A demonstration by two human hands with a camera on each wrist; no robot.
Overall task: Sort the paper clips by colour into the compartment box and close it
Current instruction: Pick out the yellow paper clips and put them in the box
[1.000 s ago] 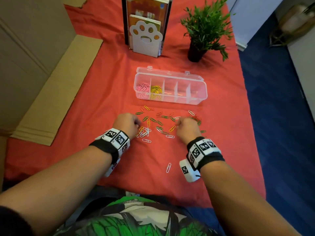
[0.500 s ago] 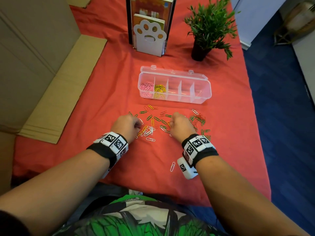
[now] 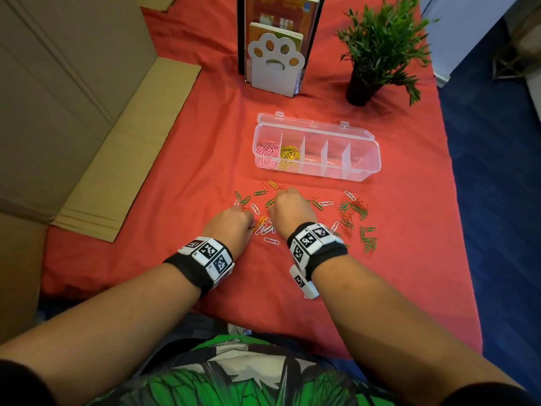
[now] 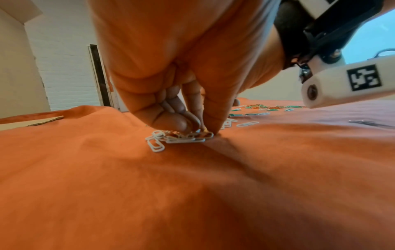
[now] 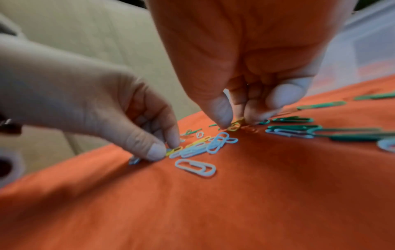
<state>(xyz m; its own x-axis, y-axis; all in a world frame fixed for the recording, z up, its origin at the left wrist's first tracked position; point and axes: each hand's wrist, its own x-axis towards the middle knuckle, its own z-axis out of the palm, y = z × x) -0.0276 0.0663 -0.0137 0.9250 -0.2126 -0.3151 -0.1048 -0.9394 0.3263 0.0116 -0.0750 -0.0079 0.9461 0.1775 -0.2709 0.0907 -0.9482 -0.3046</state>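
Observation:
A clear compartment box (image 3: 336,172) stands open on the red cloth, with pink clips (image 3: 265,149) in its leftmost cell and yellow clips (image 3: 289,153) in the one beside it. Loose green, red, white and yellow paper clips (image 3: 354,210) lie scattered in front of it. My left hand (image 3: 247,223) is down on a cluster of white clips (image 4: 181,139), thumb and forefinger pinching a yellow clip (image 5: 174,150). My right hand (image 3: 285,202) is just right of it, thumb and fingers pinching another yellow clip (image 5: 234,126) on the cloth.
A paw-shaped book stand (image 3: 275,65) and a potted plant (image 3: 377,51) stand behind the box. Flat cardboard (image 3: 126,177) lies along the left side. The table's right edge drops to blue floor (image 3: 497,200).
My right hand has slid left toward the middle of the scatter, uncovering green and red clips on the right. The left hand has shifted slightly right and stays down on the white clips.

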